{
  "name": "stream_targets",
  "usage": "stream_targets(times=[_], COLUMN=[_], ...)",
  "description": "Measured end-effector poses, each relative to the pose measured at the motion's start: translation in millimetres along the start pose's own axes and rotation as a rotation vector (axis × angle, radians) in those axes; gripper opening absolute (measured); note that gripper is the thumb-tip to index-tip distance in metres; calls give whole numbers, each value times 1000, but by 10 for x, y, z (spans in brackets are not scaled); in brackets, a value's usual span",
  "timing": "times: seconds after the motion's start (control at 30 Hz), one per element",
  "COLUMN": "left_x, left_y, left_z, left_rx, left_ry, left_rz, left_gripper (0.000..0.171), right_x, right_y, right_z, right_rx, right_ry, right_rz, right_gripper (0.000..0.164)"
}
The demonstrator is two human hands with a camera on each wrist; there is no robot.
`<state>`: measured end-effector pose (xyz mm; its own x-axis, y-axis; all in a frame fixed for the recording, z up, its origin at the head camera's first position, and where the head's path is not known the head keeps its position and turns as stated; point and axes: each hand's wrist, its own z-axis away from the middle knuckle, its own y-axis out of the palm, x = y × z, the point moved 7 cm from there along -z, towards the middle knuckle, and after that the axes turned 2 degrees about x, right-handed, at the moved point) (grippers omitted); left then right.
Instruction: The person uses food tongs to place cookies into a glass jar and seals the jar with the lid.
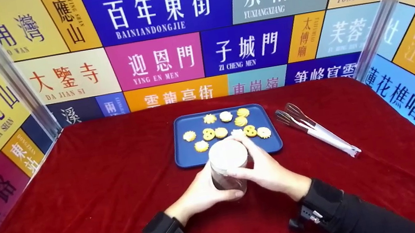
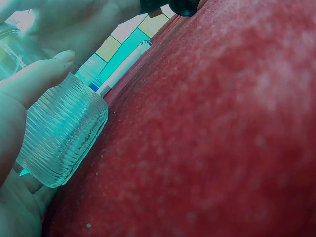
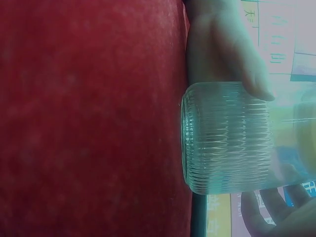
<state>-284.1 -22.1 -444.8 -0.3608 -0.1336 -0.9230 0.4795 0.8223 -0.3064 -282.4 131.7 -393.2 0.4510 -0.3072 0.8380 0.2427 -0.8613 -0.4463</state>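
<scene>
A clear jar (image 3: 232, 138) with a ribbed lower wall and a round white lid (image 1: 228, 153) is between both hands in the head view. It is upright, its base at the red cloth. My left hand (image 1: 198, 192) grips the jar's body from the left, thumb across the front. From the right, my right hand (image 1: 267, 169) holds the top, thumb at the lid's near edge and fingers round the far side. The wrist views show the jar's lower part but not the lid. Just behind the jar is a blue tray (image 1: 189, 158) with several cookies (image 1: 201, 146).
Metal tongs (image 1: 323, 132) lie on the cloth right of the tray, their slotted heads pointing away. A red cloth (image 1: 110, 180) covers the table. Panels with printed signs (image 1: 158, 8) stand behind and at both sides, with metal posts (image 1: 389, 11) at the corners.
</scene>
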Motion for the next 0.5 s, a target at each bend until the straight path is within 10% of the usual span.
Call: stream_targets(times=[0.5], left_x=[-6], left_y=[5], left_z=[1], left_rx=[4], left_ry=[13], left_rz=[22], left_gripper=[99], right_x=[29], right_y=[20], right_z=[24], right_rx=[-62], right_ry=[13], right_rz=[-5], right_gripper=[82])
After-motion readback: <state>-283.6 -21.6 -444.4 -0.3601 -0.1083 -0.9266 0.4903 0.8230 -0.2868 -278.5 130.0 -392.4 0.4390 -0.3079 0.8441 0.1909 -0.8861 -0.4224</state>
